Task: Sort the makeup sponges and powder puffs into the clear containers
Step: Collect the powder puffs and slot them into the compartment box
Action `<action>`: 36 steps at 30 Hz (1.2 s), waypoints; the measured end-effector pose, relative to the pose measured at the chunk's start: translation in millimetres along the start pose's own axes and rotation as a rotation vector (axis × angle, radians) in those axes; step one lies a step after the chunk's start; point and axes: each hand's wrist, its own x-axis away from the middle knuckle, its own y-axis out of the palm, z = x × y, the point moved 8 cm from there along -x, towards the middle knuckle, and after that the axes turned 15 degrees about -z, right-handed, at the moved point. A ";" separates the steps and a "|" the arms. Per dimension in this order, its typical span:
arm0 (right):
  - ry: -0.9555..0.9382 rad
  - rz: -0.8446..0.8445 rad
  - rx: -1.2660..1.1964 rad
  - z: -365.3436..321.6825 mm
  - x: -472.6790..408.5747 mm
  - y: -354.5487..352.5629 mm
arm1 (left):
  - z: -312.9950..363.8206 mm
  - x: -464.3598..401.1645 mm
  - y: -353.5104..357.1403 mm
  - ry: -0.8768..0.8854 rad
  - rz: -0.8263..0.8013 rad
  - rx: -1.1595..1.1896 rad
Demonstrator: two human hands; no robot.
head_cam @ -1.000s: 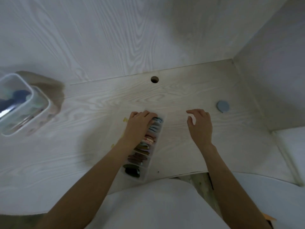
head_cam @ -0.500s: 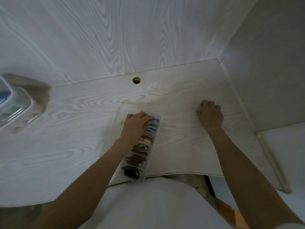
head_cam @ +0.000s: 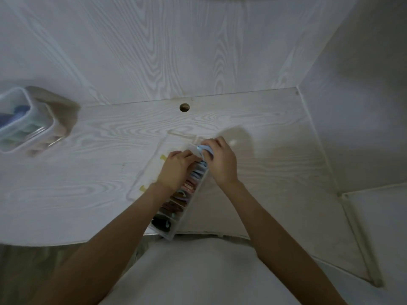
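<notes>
Two hands work at the far end of a long, narrow clear tray [head_cam: 176, 227] that lies slantwise on the bench [head_cam: 66, 183], its near end at the bench edge. The right hand [head_cam: 222, 164] has its fingers curled round a pale blue puff [head_cam: 206, 149], held just over the tray's far compartment. The left hand [head_cam: 176, 170] rests on the tray beside it, fingers bent down over the rim; whether it grips the wall or only steadies it cannot be told. Judgement: the step in hand is seating the blue puff among the other pale blue pieces at that end. The next move calls for pushing it down edgewise into a slot that looks already tight, with the left hand bracing the tray so it does not slide. The tray is thin, rigid, see-through plastic, split by cross walls into a row of cells; its contents run from black at the near end through brown and pink to blue, packed on edge. The pieces look soft and compressible, flat and rounded. A flat clear sheet with two small yellow tabs, probably the lid [head_cam: 152, 172], lies just left of the tray. A second, deeper clear box [head_cam: 47, 126] with rounded corners stands well apart at far left, holding blue and greenish items, blurred. The bench is pale wood-grain laminate with a round cable hole [head_cam: 184, 107].
</notes>
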 end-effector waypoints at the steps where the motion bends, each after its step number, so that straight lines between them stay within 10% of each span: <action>1: -0.010 0.003 0.080 -2.9 -1.9 2.7 | 2.1 0.7 -1.9 0.003 0.003 0.000; 36: -0.033 -0.273 0.612 -8.9 -15.7 27.1 | -5.3 6.0 1.1 0.087 0.043 0.076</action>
